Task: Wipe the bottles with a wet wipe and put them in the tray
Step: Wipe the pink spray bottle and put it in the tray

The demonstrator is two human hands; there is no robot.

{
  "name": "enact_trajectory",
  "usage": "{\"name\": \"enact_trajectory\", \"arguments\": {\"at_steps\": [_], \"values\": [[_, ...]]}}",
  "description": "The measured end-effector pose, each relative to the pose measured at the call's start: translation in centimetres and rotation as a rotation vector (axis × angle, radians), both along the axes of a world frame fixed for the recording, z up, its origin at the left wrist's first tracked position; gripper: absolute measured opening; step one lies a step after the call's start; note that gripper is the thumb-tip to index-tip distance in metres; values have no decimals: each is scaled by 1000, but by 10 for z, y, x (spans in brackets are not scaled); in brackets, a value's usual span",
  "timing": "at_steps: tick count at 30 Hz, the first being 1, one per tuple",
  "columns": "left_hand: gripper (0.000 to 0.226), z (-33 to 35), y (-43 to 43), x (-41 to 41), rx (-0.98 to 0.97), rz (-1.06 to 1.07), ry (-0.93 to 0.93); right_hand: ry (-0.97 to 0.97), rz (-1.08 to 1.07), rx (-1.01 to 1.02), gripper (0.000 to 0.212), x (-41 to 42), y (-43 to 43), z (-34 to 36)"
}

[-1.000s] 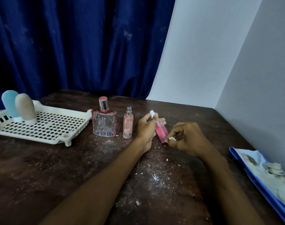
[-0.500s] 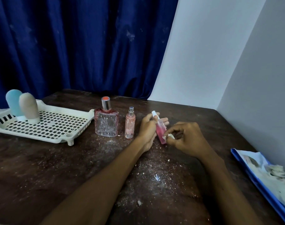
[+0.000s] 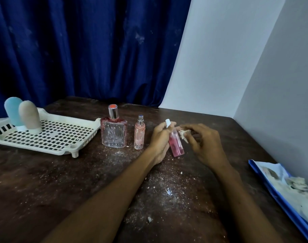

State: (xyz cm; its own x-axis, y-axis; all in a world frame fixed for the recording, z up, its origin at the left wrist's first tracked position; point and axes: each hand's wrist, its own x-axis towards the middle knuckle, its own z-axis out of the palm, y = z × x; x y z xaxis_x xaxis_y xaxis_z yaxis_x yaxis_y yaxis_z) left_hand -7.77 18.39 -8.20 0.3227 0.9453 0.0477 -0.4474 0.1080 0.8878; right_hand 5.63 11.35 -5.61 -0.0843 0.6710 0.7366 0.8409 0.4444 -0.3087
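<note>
Over counter (image 3: 44,190) right of tray (image 3: 49,150): likely light, slick pink bottle (image 3: 176,144) gripped below cap by left hand (image 3: 161,139), wipe (image 3: 183,134) pinched by right hand (image 3: 205,144).

- Dim overall, with a cool bluish cast.
- Brightest on the pale wall (image 3: 219,58), darkest in the folds of the curtain (image 3: 79,50).
- Soft, faint shadows under the arms on the table (image 3: 44,190) (edges diffuse).
- Small glints on the square glass bottle (image 3: 113,135).
- Slight motion blur at the fingers (image 3: 190,127) of the right hand (image 3: 205,144).
- Wide-angle bending of straight lines toward the frame edges.
</note>
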Motion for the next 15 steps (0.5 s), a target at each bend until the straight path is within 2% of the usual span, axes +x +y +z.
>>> {"name": "enact_trajectory", "arguments": {"at_steps": [5,10,15], "values": [[25,0,-3,2,33,-22,31,-4,61,58,29,-7,4,-5],[29,0,-1,-2,54,-24,62,-1,102,-53,37,-4,3,-7],[30,1,-2,-3,56,-31,74,-56,124,-99,28,0,-1,-3]]}}
